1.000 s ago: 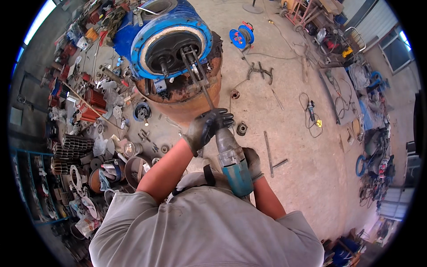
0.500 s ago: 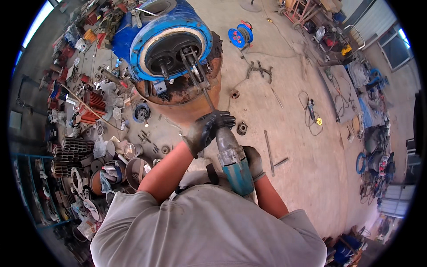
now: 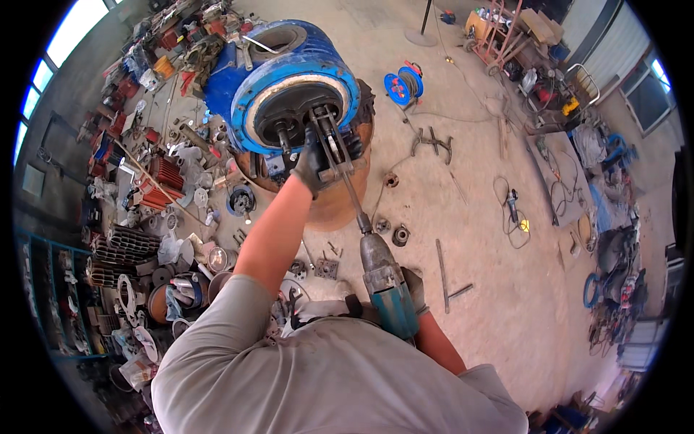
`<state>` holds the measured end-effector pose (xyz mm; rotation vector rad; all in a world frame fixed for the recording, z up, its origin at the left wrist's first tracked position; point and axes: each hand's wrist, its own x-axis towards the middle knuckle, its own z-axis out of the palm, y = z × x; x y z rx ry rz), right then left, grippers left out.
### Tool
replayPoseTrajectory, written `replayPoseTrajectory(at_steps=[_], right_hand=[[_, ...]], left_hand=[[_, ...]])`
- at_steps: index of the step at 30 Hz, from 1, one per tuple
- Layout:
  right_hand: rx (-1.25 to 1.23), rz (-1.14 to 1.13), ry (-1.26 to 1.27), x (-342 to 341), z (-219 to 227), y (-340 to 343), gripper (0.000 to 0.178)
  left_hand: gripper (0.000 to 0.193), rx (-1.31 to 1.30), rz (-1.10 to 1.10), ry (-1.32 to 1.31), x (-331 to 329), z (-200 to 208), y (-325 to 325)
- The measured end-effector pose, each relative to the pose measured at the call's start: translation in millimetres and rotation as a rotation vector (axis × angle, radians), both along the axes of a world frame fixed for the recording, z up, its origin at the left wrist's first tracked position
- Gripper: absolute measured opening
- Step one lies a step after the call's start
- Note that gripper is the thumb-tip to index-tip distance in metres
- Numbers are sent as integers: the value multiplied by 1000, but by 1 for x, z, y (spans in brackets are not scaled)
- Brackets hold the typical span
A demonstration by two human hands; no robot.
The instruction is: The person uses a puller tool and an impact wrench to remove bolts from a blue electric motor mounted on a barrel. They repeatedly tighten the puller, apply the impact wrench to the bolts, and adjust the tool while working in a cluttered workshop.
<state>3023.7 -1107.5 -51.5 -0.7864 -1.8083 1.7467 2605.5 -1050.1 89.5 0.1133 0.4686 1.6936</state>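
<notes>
A large blue machine housing with a round open end sits on a rusty drum. Inside the opening are two shaft ends. A steel puller with long legs is set over the right one. My left hand, in a dark glove, is wrapped round the puller from its left, fingertips showing beyond its right leg. Gloved too, my right hand grips the rear of a teal and grey impact wrench, partly hidden behind it. The tool's nose meets the puller's long screw.
A blue cable reel, a puller frame and an angle grinder lie on the floor ahead and right. Metal bars are right of the tool. Red finned parts and other machine parts crowd the left.
My left hand has left the tool's nose and reached forward onto the puller. My right hand still holds the impact wrench. The view has shifted slightly.
</notes>
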Motion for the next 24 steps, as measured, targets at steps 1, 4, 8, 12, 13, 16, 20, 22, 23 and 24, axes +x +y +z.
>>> replayPoseTrajectory(at_steps=[1, 4, 8, 12, 13, 16, 20, 22, 23, 24], right_hand=[[66, 22, -24, 2, 3, 2, 70], [146, 47, 35, 4, 1, 10, 63], [344, 24, -44, -2, 40, 27, 53], [687, 66, -70, -2, 58, 44, 44], [643, 61, -80, -1, 49, 43, 42], [634, 91, -82, -3, 49, 41, 38], [666, 64, -103, -3, 49, 40, 38], [630, 73, -89, -3, 51, 39, 38], [610, 72, -84, -3, 52, 38, 37], [571, 66, -82, -2, 45, 36, 37]], left_hand=[[80, 156, -48, -56, -7, -8, 7], [71, 357, -107, -134, -18, -47, 23], [64, 131, 26, -111, -14, -36, 32], [63, 147, 28, -74, 4, -5, 28], [64, 119, 38, -30, 11, 3, 27], [65, 177, 71, -51, -14, -32, 24], [61, 84, 88, 4, 0, -12, 26], [60, 95, 85, -9, -4, -14, 24], [60, 78, 89, 9, -2, -11, 24], [60, 62, 93, 28, 1, -8, 24]])
